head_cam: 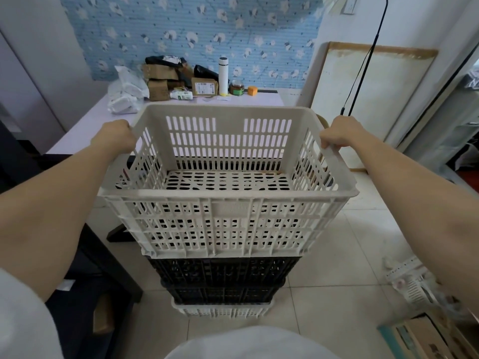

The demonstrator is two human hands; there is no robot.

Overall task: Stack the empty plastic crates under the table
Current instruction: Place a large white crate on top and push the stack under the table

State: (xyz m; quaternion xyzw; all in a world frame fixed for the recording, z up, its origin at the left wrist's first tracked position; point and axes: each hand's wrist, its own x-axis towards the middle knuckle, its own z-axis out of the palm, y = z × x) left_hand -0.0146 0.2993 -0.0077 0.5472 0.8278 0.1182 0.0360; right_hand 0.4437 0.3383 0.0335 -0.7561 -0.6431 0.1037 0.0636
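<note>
Here the white crate [228, 182], slotted on every wall and perforated across its floor, sits empty on top of a stack: two black crates [223, 278] below it and another white crate [223, 310] at the bottom, on the tiled floor [337, 255]. The left hand [116, 137] is curled over its left rim, the right hand [339, 134] over its right rim. Beyond stands a pale worktop [85, 125] carrying cardboard boxes [166, 80] and a white flask [223, 75], against blue flowered wallpaper [207, 29].

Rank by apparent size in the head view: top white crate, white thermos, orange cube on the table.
1. top white crate, held in both hands; nearest the camera, so it looks extra large.
2. white thermos.
3. orange cube, smallest.
</note>
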